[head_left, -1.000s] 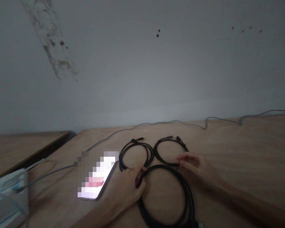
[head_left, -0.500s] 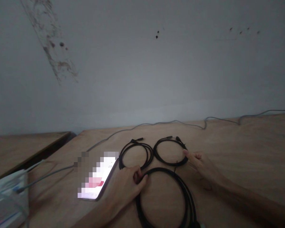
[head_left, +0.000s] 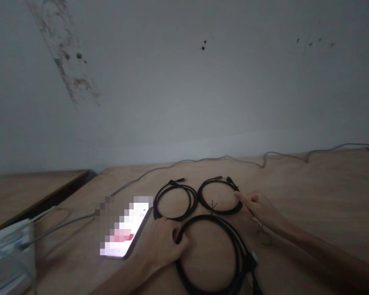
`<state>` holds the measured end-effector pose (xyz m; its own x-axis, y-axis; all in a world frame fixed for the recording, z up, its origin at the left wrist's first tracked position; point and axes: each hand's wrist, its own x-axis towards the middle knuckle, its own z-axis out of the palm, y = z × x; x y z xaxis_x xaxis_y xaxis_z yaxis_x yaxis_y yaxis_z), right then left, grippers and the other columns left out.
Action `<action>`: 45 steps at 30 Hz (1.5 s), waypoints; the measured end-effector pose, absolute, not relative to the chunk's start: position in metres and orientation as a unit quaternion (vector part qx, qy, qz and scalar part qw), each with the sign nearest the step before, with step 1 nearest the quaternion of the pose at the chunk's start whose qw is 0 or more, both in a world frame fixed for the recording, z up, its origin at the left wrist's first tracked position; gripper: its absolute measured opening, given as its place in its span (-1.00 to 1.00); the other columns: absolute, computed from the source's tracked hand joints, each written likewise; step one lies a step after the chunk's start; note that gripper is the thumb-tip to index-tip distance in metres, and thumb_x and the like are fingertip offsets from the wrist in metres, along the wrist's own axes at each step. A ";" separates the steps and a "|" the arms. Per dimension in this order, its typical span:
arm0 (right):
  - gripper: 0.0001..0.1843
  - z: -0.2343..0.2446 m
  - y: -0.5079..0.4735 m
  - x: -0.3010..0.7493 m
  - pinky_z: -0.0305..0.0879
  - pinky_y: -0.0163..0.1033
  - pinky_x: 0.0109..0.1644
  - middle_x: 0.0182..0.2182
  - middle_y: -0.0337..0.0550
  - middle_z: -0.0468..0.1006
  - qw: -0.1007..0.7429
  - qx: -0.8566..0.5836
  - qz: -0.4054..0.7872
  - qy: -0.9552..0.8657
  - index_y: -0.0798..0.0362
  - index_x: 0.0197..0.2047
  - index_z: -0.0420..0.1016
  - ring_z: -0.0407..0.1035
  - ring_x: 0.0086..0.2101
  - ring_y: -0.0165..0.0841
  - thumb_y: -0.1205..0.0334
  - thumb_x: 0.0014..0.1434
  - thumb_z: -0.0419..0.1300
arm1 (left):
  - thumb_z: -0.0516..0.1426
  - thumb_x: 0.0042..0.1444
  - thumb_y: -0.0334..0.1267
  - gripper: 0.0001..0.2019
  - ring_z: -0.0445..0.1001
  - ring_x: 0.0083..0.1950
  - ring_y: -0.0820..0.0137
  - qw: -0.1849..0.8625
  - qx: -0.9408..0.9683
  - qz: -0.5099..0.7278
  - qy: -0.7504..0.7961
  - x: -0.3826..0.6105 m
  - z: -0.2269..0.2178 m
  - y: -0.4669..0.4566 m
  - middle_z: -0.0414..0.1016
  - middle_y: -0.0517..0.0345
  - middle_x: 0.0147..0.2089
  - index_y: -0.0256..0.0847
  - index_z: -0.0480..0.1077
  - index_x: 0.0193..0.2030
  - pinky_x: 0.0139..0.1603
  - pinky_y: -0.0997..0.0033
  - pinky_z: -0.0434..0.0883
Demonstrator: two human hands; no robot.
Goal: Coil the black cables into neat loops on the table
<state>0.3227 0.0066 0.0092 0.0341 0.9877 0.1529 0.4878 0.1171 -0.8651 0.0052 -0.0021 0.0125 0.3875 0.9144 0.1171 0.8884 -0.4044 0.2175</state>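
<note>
Three black cable coils lie on the wooden table (head_left: 310, 192). My left hand (head_left: 161, 243) is closed on the left rim of the large near coil (head_left: 233, 241). A small coil (head_left: 175, 200) sits just beyond that hand. My right hand (head_left: 258, 207) touches the right edge of the other small coil (head_left: 219, 198) with its fingertips, fingers loosely curled, nothing visibly gripped.
A lit phone (head_left: 126, 229) lies left of my left hand. A grey cable (head_left: 221, 157) runs along the table's back edge by the wall. A second wooden surface (head_left: 24, 192) and white items (head_left: 6, 254) are at the far left.
The large coil has shifted slightly, its connector now showing at the right. My right hand moved from the near edge of the right small coil to its right edge.
</note>
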 end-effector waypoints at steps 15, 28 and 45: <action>-0.27 0.006 0.013 0.328 -0.16 -0.28 -0.60 -0.75 -0.38 0.00 0.483 -0.552 0.315 -0.603 -0.06 -0.72 0.02 -0.10 -0.68 -0.48 -0.41 0.18 0.11 | 0.09 0.20 -0.10 -0.80 0.44 -0.36 0.28 0.069 0.831 0.096 0.544 0.000 0.010 0.003 0.48 0.16 -0.40 -0.13 0.35 -0.38 -0.40 0.35 0.04; -0.32 -0.002 0.019 0.339 -0.04 -0.27 -0.56 -0.71 -0.34 0.07 0.545 -0.542 0.247 -0.590 -0.05 -0.69 0.08 0.01 -0.65 -0.43 -0.29 0.30 0.05 | 0.01 0.29 -0.15 -0.71 0.42 -0.42 0.30 0.006 0.770 0.114 0.628 0.003 0.023 0.007 0.43 0.15 -0.48 -0.15 0.25 -0.46 -0.41 0.36 0.02; -0.72 0.003 -0.027 0.310 0.29 -0.18 -0.25 -0.37 -0.18 0.61 0.241 -0.306 0.004 -0.921 -0.10 -0.09 0.60 0.44 -0.42 -0.29 0.21 0.23 0.09 | -0.07 0.39 -0.01 -0.49 0.43 -0.46 0.36 0.045 0.819 0.143 0.554 0.001 0.005 0.002 0.49 0.14 -0.50 -0.17 0.35 -0.54 -0.41 0.34 0.10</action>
<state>0.3104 -0.0269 0.0033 -0.6965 0.5653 0.4420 0.5612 0.8130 -0.1554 0.0007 0.0023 0.0046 0.3458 0.9203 0.1832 0.8944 -0.3823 0.2322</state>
